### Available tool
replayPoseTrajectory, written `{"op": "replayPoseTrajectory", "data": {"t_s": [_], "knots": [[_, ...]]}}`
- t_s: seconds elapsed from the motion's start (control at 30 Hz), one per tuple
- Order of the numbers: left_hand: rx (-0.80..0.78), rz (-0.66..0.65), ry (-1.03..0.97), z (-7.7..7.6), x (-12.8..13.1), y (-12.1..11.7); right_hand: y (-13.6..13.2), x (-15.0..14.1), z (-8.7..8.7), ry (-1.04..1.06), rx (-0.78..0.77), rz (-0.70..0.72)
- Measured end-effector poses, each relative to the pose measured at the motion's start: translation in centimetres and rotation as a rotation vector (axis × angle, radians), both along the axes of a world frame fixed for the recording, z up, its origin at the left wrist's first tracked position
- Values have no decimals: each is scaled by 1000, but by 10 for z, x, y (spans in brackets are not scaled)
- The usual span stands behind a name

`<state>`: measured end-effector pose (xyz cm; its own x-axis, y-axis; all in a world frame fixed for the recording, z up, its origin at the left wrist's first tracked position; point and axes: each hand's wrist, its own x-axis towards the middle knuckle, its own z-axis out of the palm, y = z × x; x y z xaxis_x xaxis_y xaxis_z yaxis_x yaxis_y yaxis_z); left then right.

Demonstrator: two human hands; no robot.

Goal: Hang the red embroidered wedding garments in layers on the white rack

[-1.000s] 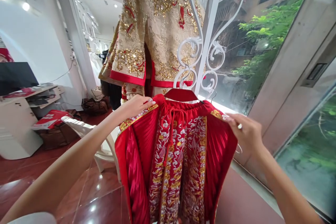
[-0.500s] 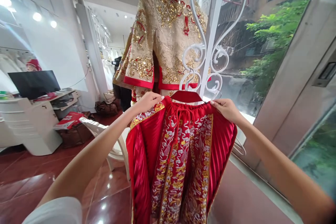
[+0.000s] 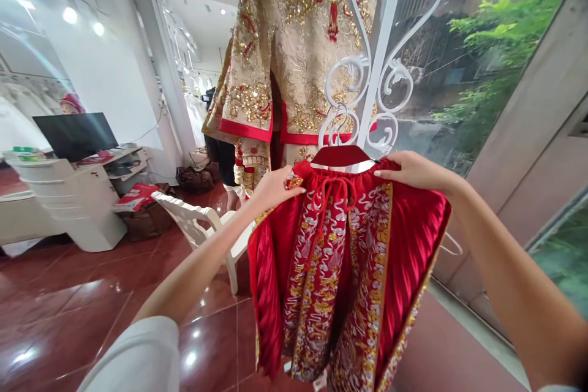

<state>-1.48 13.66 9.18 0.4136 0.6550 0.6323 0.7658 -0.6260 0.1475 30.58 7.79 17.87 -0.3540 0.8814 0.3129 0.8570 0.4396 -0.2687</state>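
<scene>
A red skirt (image 3: 316,257) with gold and silver embroidery and pleated side panels hangs in front of me. Its gathered waist has a red tie bow. My left hand (image 3: 274,187) grips the waistband's left end, fingers closed on the cloth. At the other end of the waistband, my right hand (image 3: 408,170) pinches the fabric between thumb and fingers. Between my hands, a dark red hanger (image 3: 342,156) rises above the waist, its hook at the white scrolled metal stand (image 3: 380,43). Behind hangs a cream jacket (image 3: 303,61) with gold sequins and red trim.
A white chair (image 3: 193,220) stands to the left on the glossy red tile floor (image 3: 124,306). Farther left are a desk (image 3: 68,202) with a monitor (image 3: 76,135). A large window (image 3: 482,73) lines the right side. A person's legs (image 3: 233,196) show behind the jacket.
The view has shifted, so the skirt sits farther right and the jacket higher. My left fingers have spread lower over the waistband, and the right hand reaches further over its end.
</scene>
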Motion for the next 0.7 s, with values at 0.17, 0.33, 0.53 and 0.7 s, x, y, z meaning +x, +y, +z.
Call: {"op": "replayPoseTrajectory", "data": {"t_s": [0.17,0.33,0.53,0.7], "knots": [[202,123,-38,-23,16,-10,0,-11,-3,-310,241,-225],[196,175,-229,-49,-14,-18,-19,-16,-22,-226,332,-239],[30,396,-435,-170,-39,-43,-32,-15,-37,-186,419,-336],[158,543,-366,-247,-35,-60,-26,-15,-46,-134,500,-324]]}}
